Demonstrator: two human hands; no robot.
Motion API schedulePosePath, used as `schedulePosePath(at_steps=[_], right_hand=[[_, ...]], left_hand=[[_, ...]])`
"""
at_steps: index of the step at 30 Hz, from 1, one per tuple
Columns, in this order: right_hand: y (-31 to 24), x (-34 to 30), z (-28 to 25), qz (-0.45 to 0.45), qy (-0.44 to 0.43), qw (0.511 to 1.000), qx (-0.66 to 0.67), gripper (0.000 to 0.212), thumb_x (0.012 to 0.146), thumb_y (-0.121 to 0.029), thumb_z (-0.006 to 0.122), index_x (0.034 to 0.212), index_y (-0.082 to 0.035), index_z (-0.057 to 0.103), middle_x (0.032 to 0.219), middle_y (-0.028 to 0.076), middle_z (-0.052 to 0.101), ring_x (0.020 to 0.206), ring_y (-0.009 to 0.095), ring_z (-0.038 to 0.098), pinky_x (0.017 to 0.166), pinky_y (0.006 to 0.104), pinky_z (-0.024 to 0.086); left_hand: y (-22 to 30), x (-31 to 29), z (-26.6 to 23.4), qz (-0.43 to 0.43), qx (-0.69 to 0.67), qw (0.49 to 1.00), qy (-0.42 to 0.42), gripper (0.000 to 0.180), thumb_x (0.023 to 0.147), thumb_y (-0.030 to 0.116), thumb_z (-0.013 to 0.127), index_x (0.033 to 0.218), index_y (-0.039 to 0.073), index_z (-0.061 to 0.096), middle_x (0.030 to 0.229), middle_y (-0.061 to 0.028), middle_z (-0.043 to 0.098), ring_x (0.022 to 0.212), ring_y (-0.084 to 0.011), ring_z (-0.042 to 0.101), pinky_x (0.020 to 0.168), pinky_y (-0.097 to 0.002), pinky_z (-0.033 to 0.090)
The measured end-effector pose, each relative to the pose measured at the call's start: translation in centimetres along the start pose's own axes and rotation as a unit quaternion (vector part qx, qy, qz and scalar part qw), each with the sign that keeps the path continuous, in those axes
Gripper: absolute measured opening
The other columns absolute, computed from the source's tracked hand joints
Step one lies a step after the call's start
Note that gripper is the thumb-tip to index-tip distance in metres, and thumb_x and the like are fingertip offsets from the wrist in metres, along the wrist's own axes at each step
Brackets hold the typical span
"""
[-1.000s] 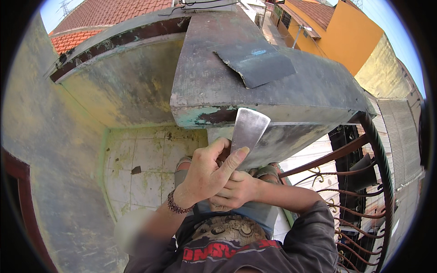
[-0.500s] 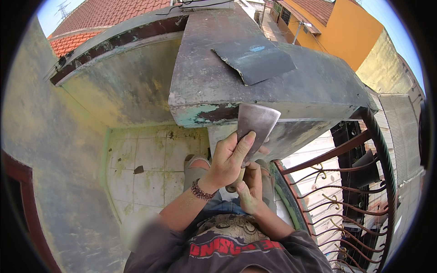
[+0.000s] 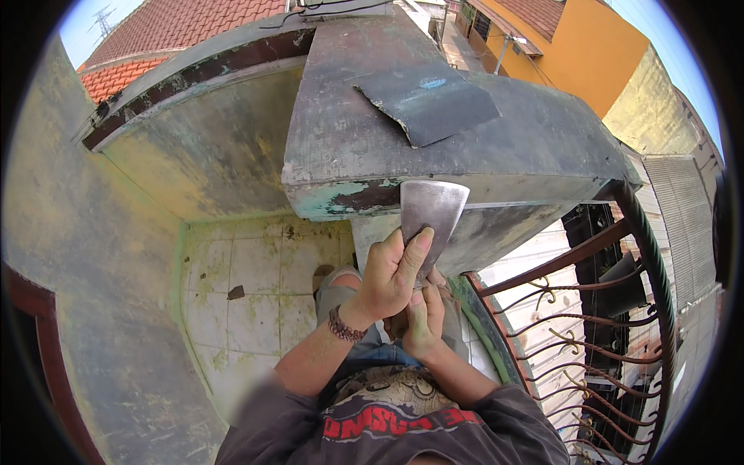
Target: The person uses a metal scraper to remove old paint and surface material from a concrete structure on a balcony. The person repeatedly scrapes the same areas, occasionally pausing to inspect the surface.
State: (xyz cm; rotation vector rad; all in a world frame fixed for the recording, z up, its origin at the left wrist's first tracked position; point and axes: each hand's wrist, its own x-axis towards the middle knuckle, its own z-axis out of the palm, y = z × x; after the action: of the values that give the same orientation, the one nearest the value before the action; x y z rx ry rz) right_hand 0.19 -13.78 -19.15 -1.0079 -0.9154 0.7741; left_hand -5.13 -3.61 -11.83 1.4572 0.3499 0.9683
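Observation:
A scraper (image 3: 434, 208) with a broad, flared metal blade points away from me, just in front of the ledge's worn edge. My left hand (image 3: 387, 277) is closed on the blade's narrower part, its thumb lying flat along the metal. Below it, my right hand (image 3: 425, 324) is closed around the handle near the blade's base, its thumb pointing up. Most of the handle is hidden by my fingers. On the ledge (image 3: 341, 143) beyond lies a dark sheet like sandpaper (image 3: 434, 108), with a ragged edge and a blue smear.
Peeling turquoise and brown paint (image 3: 341, 198) marks the ledge's front edge. A curved metal railing (image 3: 647, 256) stands to the right, and a stained wall (image 3: 101, 271) to the left. Under me are dirty white tiles (image 3: 256, 260) with a small dark flake (image 3: 235, 293).
My right hand has slid up the handle toward the blade. The blade has turned slightly and looks brighter. My left hand keeps its grip, and the sheet stays on the ledge.

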Motion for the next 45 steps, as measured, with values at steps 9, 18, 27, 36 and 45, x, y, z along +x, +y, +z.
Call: schedulePosePath(at_steps=[9,18,27,36,45], right_hand=[[-0.7,0.4,0.9,-0.004,0.017,0.999,0.044,0.036,0.104,-0.025,0.04,0.119,0.006,0.051,0.097,0.008,0.062,0.083,0.009,0.056,0.073,0.0252,0.047],[0.7,-0.6,0.5,0.011,0.042,0.999,-0.01,0.037,0.103,-0.024,0.042,0.118,0.008,0.051,0.097,0.009,0.064,0.083,0.013,0.059,0.074,0.0268,0.048],[-0.5,-0.1,0.8,-0.007,0.041,0.999,-0.018,0.039,0.103,-0.026,0.043,0.119,0.008,0.05,0.095,0.009,0.064,0.083,0.012,0.058,0.074,0.0271,0.048],[-1.2,0.5,1.4,-0.037,0.049,0.998,-0.029,0.038,0.103,-0.025,0.042,0.12,0.008,0.05,0.093,0.007,0.064,0.08,0.01,0.058,0.072,0.0257,0.047],[-2.6,0.6,0.2,0.032,-0.028,0.997,0.069,0.032,0.103,-0.025,0.045,0.111,0.006,0.052,0.07,0.001,0.058,0.059,0.005,0.051,0.054,0.0219,0.041]], left_hand=[[-0.1,0.4,-0.1,0.011,0.014,1.0,0.018,0.028,0.101,0.023,0.053,0.088,-0.002,0.056,0.065,-0.0041,0.058,0.058,-0.0069,0.052,0.052,-0.0255,0.042],[0.0,-0.1,0.1,-0.01,-0.028,1.0,0.005,0.028,0.102,0.023,0.052,0.09,-0.002,0.055,0.068,-0.0046,0.061,0.057,-0.0087,0.058,0.05,-0.025,0.045],[-0.5,0.0,-0.2,0.001,-0.028,1.0,-0.008,0.028,0.102,0.022,0.051,0.092,-0.003,0.056,0.07,-0.0051,0.062,0.056,-0.0091,0.06,0.048,-0.025,0.045],[0.8,0.1,0.1,-0.041,-0.064,0.997,-0.003,0.028,0.102,0.022,0.052,0.089,-0.003,0.056,0.07,-0.0047,0.062,0.057,-0.0093,0.061,0.049,-0.025,0.045],[1.1,-0.2,-0.5,-0.042,-0.104,0.994,0.014,0.022,0.099,0.018,0.057,0.098,-0.004,0.061,0.08,-0.0044,0.067,0.068,-0.0092,0.065,0.057,-0.0228,0.05]])
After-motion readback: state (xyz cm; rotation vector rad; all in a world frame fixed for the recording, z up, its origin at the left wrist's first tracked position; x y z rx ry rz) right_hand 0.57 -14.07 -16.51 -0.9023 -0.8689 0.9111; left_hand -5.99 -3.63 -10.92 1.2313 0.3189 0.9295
